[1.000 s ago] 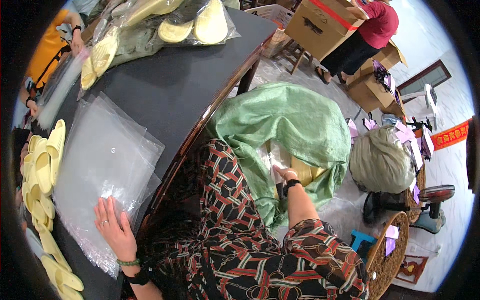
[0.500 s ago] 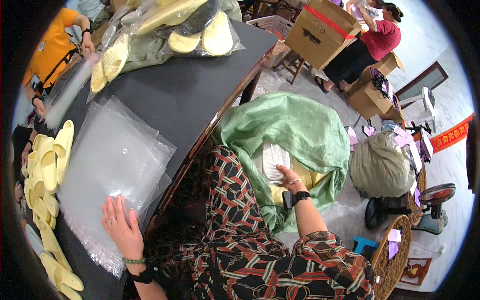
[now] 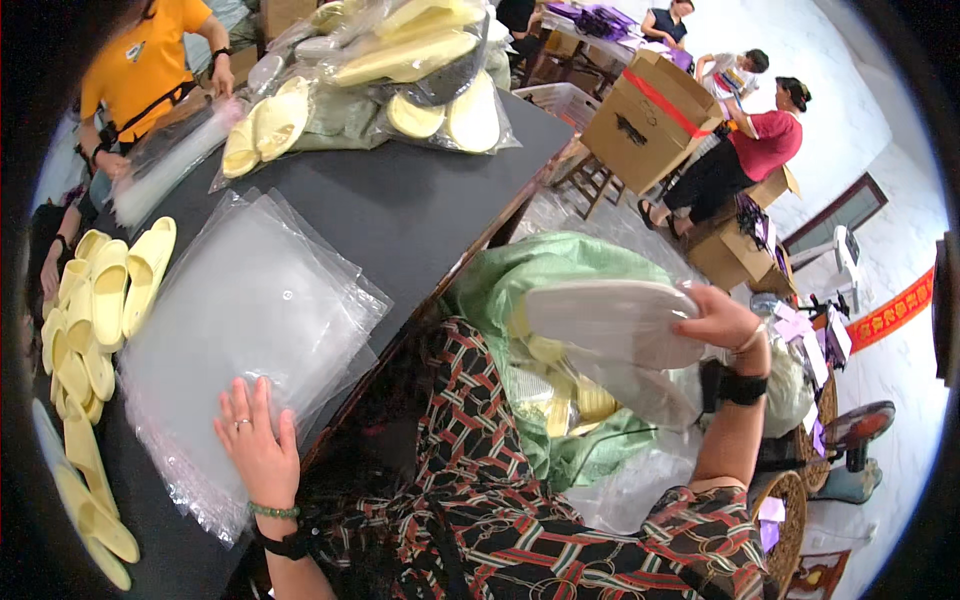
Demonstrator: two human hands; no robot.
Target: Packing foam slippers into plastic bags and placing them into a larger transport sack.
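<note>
My left hand [image 3: 258, 440] lies with fingers outstretched on a stack of clear plastic bags [image 3: 250, 310] on the dark table. Raised over the mouth of a green woven sack [image 3: 560, 258], my right hand [image 3: 722, 322] is closed on a pair of pale, whitish slippers [image 3: 610, 308], somewhat blurred by motion. One slipper shows its flat side and the other hangs below it. Inside the sack, more yellow slippers [image 3: 594, 400] are visible under the held pair. Yellow slippers [image 3: 108, 290] lie in a row along the table left of the bags.
Bagged yellow slippers [image 3: 410, 65] are heaped at the far end of the dark table [image 3: 420, 180]. A co-worker in orange [image 3: 150, 60] handles clear bags at the far left. Beyond the sack stand a cardboard box [image 3: 640, 120], other people, a fan [image 3: 865, 430] and a wicker basket [image 3: 780, 545].
My right hand has lifted the whitish slippers up out of the sack and moved right. My left hand stays on the bags. The whole view has shifted slightly.
</note>
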